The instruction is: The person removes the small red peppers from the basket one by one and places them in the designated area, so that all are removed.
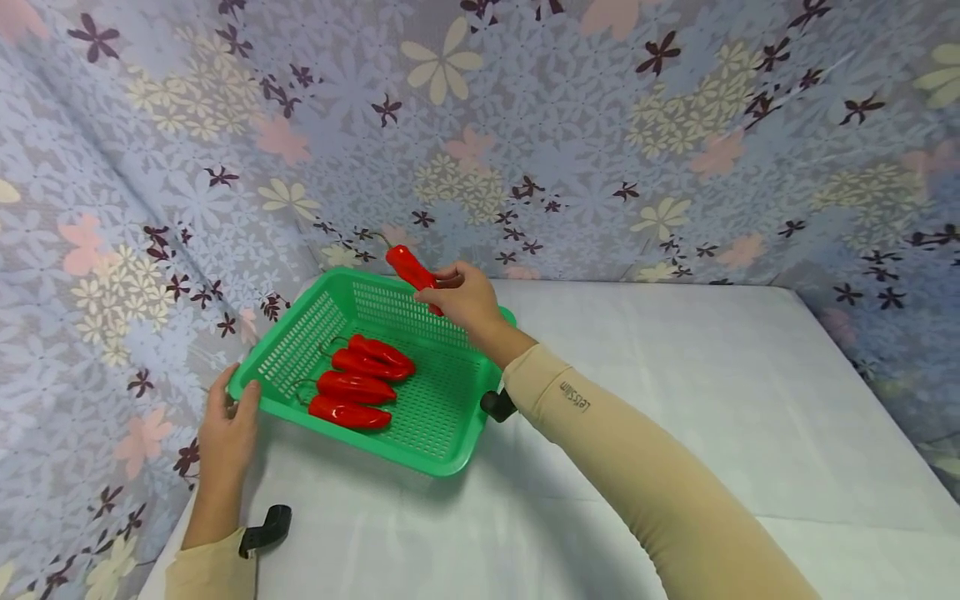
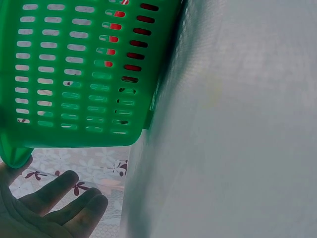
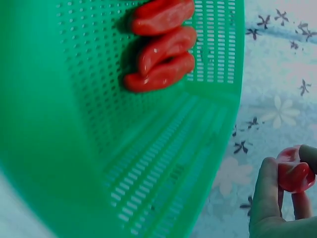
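- Beige sleeve (image 1: 637, 467) spans the foreground, above the white table (image 1: 720, 375).
- Right hand (image 1: 467, 298) pinches one red pepper (image 1: 408, 266) over the far rim of the green basket (image 1: 431, 417).
- Left hand (image 1: 227, 429) grips the basket's near-left corner.
- Four peppers (image 1: 354, 387) lie side by side inside.

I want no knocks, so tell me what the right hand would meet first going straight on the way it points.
Probably the floral backdrop beyond the green basket, the held red pepper leading the right hand. The line seems to clear the basket, but depth is unclear.
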A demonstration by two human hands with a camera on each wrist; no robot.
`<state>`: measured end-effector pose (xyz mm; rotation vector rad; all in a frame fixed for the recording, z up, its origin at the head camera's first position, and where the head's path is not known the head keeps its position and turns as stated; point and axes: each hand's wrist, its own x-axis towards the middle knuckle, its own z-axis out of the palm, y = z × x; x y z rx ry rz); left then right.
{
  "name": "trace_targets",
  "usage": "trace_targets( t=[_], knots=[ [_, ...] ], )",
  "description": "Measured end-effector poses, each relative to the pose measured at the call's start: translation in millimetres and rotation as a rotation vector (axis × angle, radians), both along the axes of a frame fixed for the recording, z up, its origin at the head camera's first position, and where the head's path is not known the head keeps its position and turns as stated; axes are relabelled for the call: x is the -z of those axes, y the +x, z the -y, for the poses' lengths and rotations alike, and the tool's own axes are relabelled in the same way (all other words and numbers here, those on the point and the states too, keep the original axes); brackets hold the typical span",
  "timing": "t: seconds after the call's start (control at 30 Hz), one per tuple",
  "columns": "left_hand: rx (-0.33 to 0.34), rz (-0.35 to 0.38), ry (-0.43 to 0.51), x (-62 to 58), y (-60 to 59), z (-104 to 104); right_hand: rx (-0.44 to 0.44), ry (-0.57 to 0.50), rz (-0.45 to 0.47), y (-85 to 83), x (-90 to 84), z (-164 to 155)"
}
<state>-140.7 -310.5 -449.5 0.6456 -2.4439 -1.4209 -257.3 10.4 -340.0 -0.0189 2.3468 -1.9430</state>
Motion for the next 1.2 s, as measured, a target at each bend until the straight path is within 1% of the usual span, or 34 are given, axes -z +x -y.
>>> trace_targets(
  t=[0.13,0.23,0.43,0.67,0.93,1.2],
  knots=[
    [-0.012,0.014,-0.009,-2.9,1.2,0,0.024,0.011,-0.004,-0.3,-4.4,-14],
    [-0.019,0.011,-0.013,-3.1,1.2,0,0.046,-0.011,0.002,-0.9,-5.8,-24],
    [-0.013,0.012,0.006,-1.6,-0.2,-1,0.094,-0.018,0.004,-1.2,-3.3,-44],
    [-0.010,0.035,0.011,-2.5,0.8,-3,0.132,-0.031,0.020,0.5,-2.3,-63],
    [-0.017,0.010,0.000,-2.8,1.7,-5,0.188,-0.087,0.034,0.6,-3.0,-80],
    [-0.032,0.014,-0.002,-1.4,1.9,-7,0.237,-0.098,0.042,1.7,0.6,-98]
  ],
)
